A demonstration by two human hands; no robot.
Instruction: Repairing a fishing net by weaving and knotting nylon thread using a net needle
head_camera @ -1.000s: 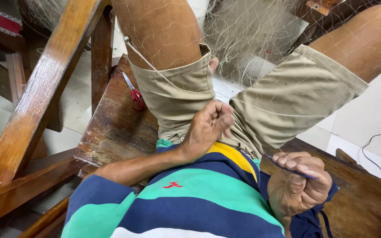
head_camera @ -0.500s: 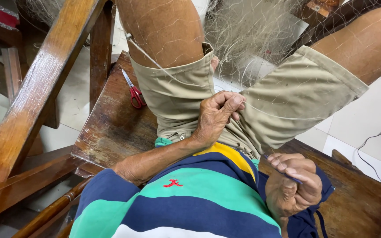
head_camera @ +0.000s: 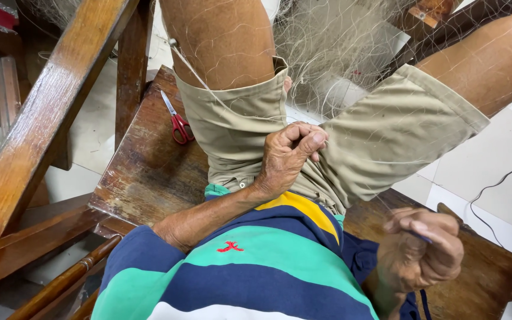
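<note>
I sit on a dark wooden bench (head_camera: pixel 149 172) with a fine pale fishing net (head_camera: pixel 339 41) draped over my knees and khaki shorts (head_camera: pixel 386 136). My left hand (head_camera: pixel 288 157) rests on my lap with its fingertips pinched on strands of the net. My right hand (head_camera: pixel 419 252) is low at the right, blurred, fingers curled round a thin dark blue tool whose tip pokes out near my fingers. A thin line runs from my lap up across the left thigh.
Red-handled scissors (head_camera: pixel 176 121) lie on the bench left of my leg. A sloping wooden beam (head_camera: pixel 48 112) and other wooden frame parts stand at the left. White floor tiles and a thin dark cable (head_camera: pixel 499 189) are at the right.
My left hand has risen slightly on my lap and closed its fingertips on the net. My right hand has dropped a little lower and to the right.
</note>
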